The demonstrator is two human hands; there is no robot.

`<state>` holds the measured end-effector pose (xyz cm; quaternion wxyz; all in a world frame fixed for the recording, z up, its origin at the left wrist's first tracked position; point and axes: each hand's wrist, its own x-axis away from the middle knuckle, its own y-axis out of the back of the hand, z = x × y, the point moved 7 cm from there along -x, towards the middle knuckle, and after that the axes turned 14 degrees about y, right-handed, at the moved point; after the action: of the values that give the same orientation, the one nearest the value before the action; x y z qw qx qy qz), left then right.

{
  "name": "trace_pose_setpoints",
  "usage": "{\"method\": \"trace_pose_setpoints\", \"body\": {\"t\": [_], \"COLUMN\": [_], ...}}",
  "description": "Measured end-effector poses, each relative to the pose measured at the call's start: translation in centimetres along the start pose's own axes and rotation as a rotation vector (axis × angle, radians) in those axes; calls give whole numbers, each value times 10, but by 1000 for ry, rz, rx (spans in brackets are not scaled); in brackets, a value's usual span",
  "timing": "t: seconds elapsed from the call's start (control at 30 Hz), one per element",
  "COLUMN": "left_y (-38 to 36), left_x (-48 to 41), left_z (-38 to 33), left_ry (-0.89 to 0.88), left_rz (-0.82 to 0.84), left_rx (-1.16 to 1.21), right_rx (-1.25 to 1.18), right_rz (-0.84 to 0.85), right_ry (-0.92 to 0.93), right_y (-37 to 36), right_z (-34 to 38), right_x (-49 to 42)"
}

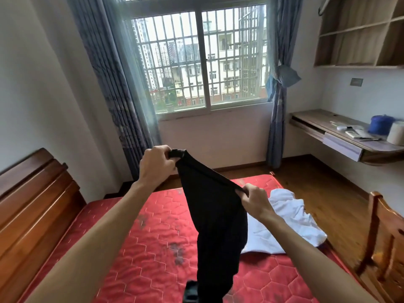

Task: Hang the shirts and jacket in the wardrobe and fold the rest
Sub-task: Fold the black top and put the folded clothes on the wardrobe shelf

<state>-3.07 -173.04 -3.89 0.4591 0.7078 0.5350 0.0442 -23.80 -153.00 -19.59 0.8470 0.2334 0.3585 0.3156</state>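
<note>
**Garment check: black piece held up over the bed**

Grip: left hand (pixel 156 164) is raised, its fingers (pixel 167 153) curled and pinching one corner of the top edge of the black garment (pixel 215 219). Right hand (pixel 253 199) is lower and nearer me, its fingers (pixel 246 190) clamped on the other corner. The edge runs taut and slanted between them.

Position: the garment hangs in the air above the red mattress (pixel 140 248). Its lower end drops out of the bottom of the view, so I cannot tell whether it touches the bed. The kind of garment is unclear from here. The band-like top edge suggests trousers or shorts, so I judge it belongs to the fold pile, not the hangers.

White garment (pixel 290 217) lies crumpled on the mattress to the right, just beside and partly behind the black one.

How I would steer this step:
- Level the two hands first, so the top edge is straight and the cloth hangs without a twist.
- Lay it on the bare red area to the left, apart from the white piece — any overlap would drag that one along.
- Lower the bottom end first, then the top edge, and smooth it flat before any fold.
- Let go of the pinch only once the cloth lies flat.
</note>
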Motion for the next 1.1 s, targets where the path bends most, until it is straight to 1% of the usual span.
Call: {"method": "trace_pose_setpoints", "body": {"t": [0.07,0.2,0.27,0.33,0.37,0.43,0.47,0.53,0.6,0.73,0.83,0.97,1.03,1.1], "left_y": [11,34,46,57,60,60,60,57,57,57,50,40,34,31], "left_x": [-5,-23,-23,-22,-22,-24,-24,-21,-20,-25,-31,-48,-59,-70], "left_z": [25,81,95,105,110,123,129,140,151,191,222,273,298,311], "left_ry": [57,240,275,292,295,291,290,278,266,330,377,483,595,714], "left_rz": [-17,16,-23,-77,-86,-39,6,77,90,100,116,87,107,86], "left_rx": [16,274,295,344,346,359,381,360,336,342,288,227,314,442], "right_rx": [-59,-103,-113,-118,-77,142,256,403,495,651,674,670,644,631], "right_rz": [7,173,250,417,517,650,672,687,731,838,813,650,602,559], "right_ry": [27,212,270,219,166,89,65,13,-46,-137,-121,12,32,46], "right_y": [-1,-14,-19,-28,-33,-38,-37,-31,-25,-25,-37,-70,-86,-100], "right_z": [7,31,41,38,31,14,7,-2,-9,-31,-39,-30,-27,-25], "right_x": [-8,-14,-13,-13,-11,-11,-14,-18,-18,-16,-26,-59,-81,-108]}}
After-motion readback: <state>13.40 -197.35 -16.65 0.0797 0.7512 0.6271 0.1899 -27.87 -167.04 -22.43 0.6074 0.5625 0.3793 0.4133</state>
